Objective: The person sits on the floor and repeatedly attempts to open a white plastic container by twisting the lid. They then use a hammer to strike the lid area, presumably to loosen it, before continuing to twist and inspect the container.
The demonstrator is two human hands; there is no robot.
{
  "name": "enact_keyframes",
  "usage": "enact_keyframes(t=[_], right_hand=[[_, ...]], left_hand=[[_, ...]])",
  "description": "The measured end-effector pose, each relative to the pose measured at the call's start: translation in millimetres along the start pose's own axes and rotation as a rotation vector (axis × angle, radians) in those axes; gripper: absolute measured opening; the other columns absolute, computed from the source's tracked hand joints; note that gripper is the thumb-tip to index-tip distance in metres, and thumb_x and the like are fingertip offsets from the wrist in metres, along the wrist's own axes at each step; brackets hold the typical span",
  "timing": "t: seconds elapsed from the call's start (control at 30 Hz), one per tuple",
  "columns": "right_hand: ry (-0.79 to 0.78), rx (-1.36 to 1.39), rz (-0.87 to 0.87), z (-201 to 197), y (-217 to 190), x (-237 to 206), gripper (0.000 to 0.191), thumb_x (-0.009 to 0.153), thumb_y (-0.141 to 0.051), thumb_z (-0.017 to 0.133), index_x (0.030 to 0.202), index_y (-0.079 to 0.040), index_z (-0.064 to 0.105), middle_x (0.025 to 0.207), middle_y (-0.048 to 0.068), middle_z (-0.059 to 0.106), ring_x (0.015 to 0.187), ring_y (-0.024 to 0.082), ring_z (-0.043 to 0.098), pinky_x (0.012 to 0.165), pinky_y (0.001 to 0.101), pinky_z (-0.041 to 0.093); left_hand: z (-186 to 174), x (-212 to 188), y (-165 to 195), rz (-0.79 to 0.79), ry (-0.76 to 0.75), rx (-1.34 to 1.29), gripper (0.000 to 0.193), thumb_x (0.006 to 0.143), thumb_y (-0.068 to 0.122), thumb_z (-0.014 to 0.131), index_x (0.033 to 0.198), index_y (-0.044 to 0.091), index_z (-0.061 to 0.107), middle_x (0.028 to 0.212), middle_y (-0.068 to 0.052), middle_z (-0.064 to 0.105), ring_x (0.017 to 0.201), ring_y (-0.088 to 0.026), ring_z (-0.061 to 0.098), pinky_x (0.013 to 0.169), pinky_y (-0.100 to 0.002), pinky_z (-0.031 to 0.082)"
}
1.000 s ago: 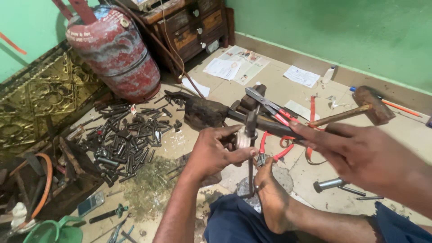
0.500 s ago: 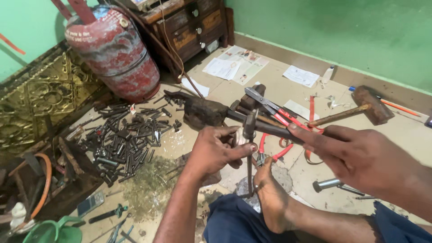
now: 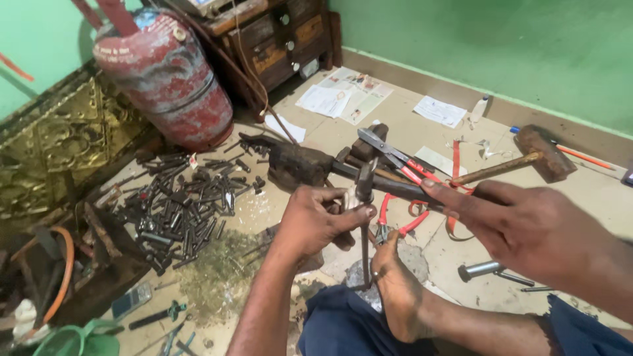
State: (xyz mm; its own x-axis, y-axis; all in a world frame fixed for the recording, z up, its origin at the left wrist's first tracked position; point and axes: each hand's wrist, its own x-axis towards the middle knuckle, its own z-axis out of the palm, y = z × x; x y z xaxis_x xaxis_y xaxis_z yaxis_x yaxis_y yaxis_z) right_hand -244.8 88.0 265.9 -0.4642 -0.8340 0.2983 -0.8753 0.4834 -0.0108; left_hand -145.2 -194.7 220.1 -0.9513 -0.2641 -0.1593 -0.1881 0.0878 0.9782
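Observation:
My left hand (image 3: 316, 221) pinches a small pale piece against the head of an upright iron stake (image 3: 364, 247). The stake stands on a flat stone (image 3: 412, 257), and my bare foot (image 3: 395, 290) presses against its base. My right hand (image 3: 521, 231) holds the handle end of a long dark iron tool (image 3: 389, 184), index finger stretched along it. The tool's far end reaches the stake's head. Red-handled shears (image 3: 395, 158) lie just behind the tool.
A wooden-handled hammer (image 3: 527, 158) lies at the right and a steel cylinder (image 3: 481, 269) under my right hand. A pile of dark metal punches (image 3: 178, 204) lies left, with a red gas cylinder (image 3: 165, 79), wooden cabinet (image 3: 277, 39), papers (image 3: 343, 95) and embossed brass sheet (image 3: 59, 145) around.
My left hand has closed in a little on the stake's head. The right hand and its tool have barely shifted.

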Motion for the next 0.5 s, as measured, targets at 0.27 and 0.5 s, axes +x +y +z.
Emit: enact_keyframes(t=[0.27, 0.5], right_hand=[[0.026, 0.104, 0.04, -4.9, -7.2, 5.2, 0.065, 0.085, -0.016, 0.071, 0.147, -0.027, 0.056, 0.084, 0.003, 0.07, 0.055, 0.017, 0.064, 0.05, 0.0345, 0.055], [-0.193, 0.699, 0.742, 47.9, 42.1, -77.5, 0.042, 0.097, -0.02, 0.069, 0.139, -0.021, 0.069, 0.065, 0.004, 0.059, 0.049, 0.012, 0.045, 0.043, 0.0311, 0.043]], left_hand=[[0.3, -3.5, 7.4, -0.038, -0.01, 0.03, 0.051, 0.078, 0.022, 0.087, 0.111, -0.015, 0.076, 0.071, -0.009, 0.073, 0.052, -0.012, 0.065, 0.045, -0.027, 0.057], [0.0, -39.4, -48.3, -0.067, 0.218, -0.161, 0.056, 0.072, 0.009, 0.088, 0.122, -0.004, 0.065, 0.084, -0.008, 0.075, 0.066, -0.014, 0.072, 0.054, -0.028, 0.062]])
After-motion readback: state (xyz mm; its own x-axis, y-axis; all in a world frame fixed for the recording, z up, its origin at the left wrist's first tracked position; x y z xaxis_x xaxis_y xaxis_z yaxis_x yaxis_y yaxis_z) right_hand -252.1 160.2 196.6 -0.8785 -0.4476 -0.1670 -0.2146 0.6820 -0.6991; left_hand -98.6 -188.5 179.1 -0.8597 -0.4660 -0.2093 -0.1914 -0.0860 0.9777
